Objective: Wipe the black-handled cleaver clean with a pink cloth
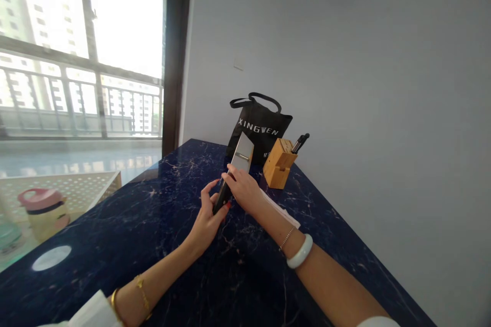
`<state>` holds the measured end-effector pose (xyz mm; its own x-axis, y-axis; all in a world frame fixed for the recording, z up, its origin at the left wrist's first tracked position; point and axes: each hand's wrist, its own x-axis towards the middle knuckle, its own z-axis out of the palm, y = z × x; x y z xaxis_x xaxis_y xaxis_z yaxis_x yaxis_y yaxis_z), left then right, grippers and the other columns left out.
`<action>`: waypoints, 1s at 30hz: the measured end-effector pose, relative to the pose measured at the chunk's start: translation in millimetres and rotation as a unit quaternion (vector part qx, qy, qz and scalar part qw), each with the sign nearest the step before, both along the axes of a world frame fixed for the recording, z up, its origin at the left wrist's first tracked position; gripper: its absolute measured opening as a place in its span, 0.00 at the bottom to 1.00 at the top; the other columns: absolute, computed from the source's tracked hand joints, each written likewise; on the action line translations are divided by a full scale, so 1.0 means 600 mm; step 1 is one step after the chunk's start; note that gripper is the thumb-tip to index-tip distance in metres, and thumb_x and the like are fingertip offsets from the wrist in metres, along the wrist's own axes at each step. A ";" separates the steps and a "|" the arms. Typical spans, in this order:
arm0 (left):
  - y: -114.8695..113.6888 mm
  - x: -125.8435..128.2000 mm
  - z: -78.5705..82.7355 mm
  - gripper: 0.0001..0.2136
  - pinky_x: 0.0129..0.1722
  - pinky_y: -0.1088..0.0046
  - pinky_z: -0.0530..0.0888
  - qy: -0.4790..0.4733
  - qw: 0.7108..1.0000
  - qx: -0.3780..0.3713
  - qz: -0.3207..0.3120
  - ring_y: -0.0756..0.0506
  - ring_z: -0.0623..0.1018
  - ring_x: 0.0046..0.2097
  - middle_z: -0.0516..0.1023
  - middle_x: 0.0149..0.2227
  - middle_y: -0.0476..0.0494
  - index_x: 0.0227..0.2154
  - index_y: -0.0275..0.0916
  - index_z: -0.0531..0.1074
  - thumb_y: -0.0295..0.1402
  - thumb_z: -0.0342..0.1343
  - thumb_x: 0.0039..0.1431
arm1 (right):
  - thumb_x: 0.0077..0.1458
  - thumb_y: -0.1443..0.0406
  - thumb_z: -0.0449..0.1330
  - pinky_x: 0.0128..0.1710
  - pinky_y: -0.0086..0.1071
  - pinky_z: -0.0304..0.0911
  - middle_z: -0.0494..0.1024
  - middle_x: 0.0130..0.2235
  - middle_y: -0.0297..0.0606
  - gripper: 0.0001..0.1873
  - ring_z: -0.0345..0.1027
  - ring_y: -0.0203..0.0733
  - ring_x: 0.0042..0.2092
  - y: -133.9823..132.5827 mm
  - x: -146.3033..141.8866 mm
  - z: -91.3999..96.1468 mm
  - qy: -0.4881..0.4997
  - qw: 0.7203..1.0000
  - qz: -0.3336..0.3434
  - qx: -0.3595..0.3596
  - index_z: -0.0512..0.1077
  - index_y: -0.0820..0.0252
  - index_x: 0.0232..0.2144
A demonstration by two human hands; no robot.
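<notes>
A cleaver (243, 150) with a wide, shiny blade and a black handle is held tilted above the table, its blade pointing up and away from me. My left hand (210, 214) is closed around the handle. Across the lower blade, close to the handle, lie the bent fingers of my right hand (242, 188), gripping it there. Part of the blade is hidden behind these fingers. A pale pink cloth (282, 210) shows beside and partly beneath my right forearm.
Behind the blade stands a black tote bag (261, 121) with white lettering. To its right is a wooden knife block (276, 166) holding black-handled tools (300, 143). The dark blue marbled table (172, 204) meets a grey wall. At left, a pink-lidded bottle (46, 212) stands by a perforated white panel (92, 189).
</notes>
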<state>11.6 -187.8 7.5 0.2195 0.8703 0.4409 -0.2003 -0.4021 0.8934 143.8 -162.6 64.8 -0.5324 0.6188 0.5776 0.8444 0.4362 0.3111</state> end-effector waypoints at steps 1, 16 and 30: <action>-0.004 0.001 0.002 0.30 0.24 0.78 0.64 -0.007 1.000 -0.001 -0.012 0.54 0.65 0.22 0.69 0.30 0.52 0.55 0.45 0.44 0.34 0.52 0.52 | 0.57 0.70 0.45 0.41 0.38 0.60 0.59 0.54 0.47 0.16 0.61 0.44 0.43 0.003 0.001 0.003 -0.011 1.000 -0.001 0.005 0.62 0.59 0.47; 0.013 0.004 0.013 0.28 0.27 0.72 0.68 -0.103 0.989 -0.024 -0.107 0.48 0.72 0.26 0.73 0.33 0.43 0.53 0.39 0.50 0.48 0.46 0.53 | 0.51 0.72 0.45 0.47 0.34 0.57 0.68 0.46 0.39 0.16 0.61 0.39 0.48 -0.011 0.121 0.197 0.157 0.984 0.071 0.046 0.62 0.59 0.43; 0.010 -0.002 -0.010 0.13 0.28 0.77 0.61 0.288 0.949 0.107 -0.075 0.50 0.69 0.26 0.70 0.24 0.50 0.43 0.44 0.66 0.33 0.44 0.56 | 0.45 0.66 0.52 0.38 0.34 0.59 0.75 0.32 0.40 0.10 0.67 0.40 0.36 0.083 0.294 0.278 0.387 0.909 -0.026 0.152 0.71 0.64 0.30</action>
<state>10.3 -181.9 1.4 0.5912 0.7150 0.3731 0.2268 -0.5913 0.7739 320.2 -113.1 231.4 0.1320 0.3805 0.9153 0.8786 0.3827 -0.2858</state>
